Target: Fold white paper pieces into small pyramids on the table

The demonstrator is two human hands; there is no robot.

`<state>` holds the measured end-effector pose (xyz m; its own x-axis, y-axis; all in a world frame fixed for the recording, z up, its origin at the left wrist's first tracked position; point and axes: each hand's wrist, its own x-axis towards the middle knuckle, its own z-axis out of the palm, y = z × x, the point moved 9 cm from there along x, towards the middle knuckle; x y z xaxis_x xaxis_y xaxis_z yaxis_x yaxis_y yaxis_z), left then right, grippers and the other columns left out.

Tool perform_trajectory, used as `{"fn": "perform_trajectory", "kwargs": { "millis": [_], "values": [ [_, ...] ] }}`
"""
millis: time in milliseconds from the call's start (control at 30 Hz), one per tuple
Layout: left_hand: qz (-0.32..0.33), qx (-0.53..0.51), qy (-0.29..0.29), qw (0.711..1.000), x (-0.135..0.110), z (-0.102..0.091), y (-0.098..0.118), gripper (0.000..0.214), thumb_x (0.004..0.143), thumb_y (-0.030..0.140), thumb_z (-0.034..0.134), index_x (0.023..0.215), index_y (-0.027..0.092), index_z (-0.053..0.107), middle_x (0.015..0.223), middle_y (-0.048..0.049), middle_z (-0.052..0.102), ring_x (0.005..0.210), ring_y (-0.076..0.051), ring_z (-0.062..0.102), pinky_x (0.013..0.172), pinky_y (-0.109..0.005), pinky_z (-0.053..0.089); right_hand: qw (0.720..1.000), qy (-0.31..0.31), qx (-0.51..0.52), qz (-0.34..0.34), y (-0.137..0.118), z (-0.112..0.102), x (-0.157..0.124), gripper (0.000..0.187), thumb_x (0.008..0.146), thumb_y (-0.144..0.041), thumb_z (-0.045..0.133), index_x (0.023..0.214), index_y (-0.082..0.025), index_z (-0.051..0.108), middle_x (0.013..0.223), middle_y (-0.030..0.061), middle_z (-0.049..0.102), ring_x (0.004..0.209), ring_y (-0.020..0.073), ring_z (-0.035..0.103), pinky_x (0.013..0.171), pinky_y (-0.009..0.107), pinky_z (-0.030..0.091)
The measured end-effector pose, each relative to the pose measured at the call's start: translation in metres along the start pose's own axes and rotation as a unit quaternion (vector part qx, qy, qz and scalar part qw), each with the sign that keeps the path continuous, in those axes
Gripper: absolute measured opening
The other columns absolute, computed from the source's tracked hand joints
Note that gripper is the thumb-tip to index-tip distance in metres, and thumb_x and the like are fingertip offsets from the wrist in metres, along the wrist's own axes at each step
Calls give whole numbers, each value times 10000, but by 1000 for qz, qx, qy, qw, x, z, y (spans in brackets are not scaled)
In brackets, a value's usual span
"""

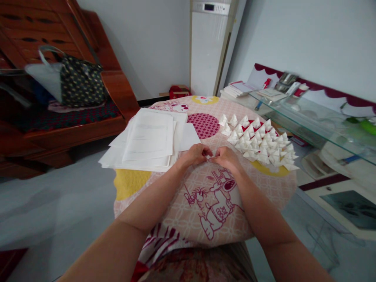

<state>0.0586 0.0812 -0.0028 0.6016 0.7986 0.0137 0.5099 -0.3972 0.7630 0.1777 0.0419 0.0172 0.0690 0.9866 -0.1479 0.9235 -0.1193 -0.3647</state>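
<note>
Over the middle of a round table, my left hand [199,153] and my right hand [225,157] meet, fingers pinched on a small piece of white paper [209,157] between them. Most of that paper is hidden by the fingers, so its shape is unclear. Left of my hands lies a loose stack of white paper sheets [148,137], the upper ones faintly printed. To the right, rows of small folded white paper boats [258,139] stand close together on the tablecloth.
A patterned tablecloth [188,207] covers the table. At the right is a glass shelf unit [323,125] bearing papers and small items. A wooden bench [117,88] with a dotted bag [80,80] stands at left. Behind is a tall white air conditioner [208,47].
</note>
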Motion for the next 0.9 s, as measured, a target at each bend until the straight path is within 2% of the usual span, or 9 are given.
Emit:
{"fn": "perform_trajectory", "kwargs": {
  "millis": [133,300,467,600,700,833,900],
  "values": [
    [10,-24,-23,999,0,1,-6,454,577,48,568,964,125,790,701,7,659,663,-117,565,638,-228,440,1000,-2,4,10,-1,-1,-2,239,774,-415,790,813,-185,736,729,27,693,665,160,590,583,278,335],
    [31,-64,-23,997,-2,-2,-9,574,567,47,517,1084,117,759,785,-2,681,727,-120,583,674,-222,467,1000,4,16,0,3,1,0,203,737,-363,805,787,-182,727,715,13,685,659,152,583,573,270,329],
    [29,-41,-28,998,-5,-4,-9,618,540,75,491,1086,138,775,818,-2,726,740,-141,609,665,-222,473,998,7,54,-14,12,7,7,165,705,-316,802,757,-184,720,672,0,666,628,143,569,566,259,343],
    [30,-39,-33,998,-8,-8,-4,552,558,111,528,1040,139,794,784,-12,741,708,-156,618,647,-225,465,995,-9,94,-17,17,10,11,142,677,-260,807,671,-185,687,579,-18,618,556,129,538,536,255,330],
    [49,-50,-37,997,-13,-10,4,435,584,163,576,961,145,792,774,-5,738,717,-161,619,656,-225,458,987,8,154,-34,17,7,8,168,661,-220,793,602,-184,640,510,-37,559,498,110,488,504,246,308],
    [36,-26,13,999,-22,-16,9,186,669,281,634,753,152,737,638,21,648,637,-128,539,573,-213,363,951,-29,306,-27,20,16,-7,161,679,-268,733,631,-192,599,421,-68,468,396,91,383,433,232,228],
    [24,-33,45,998,-29,-19,10,173,700,303,630,630,147,661,557,30,562,571,-108,466,537,-223,310,931,-54,358,-47,17,19,-15,230,671,-347,741,626,-195,576,398,-70,449,375,81,336,418,227,205]
  ]
}}
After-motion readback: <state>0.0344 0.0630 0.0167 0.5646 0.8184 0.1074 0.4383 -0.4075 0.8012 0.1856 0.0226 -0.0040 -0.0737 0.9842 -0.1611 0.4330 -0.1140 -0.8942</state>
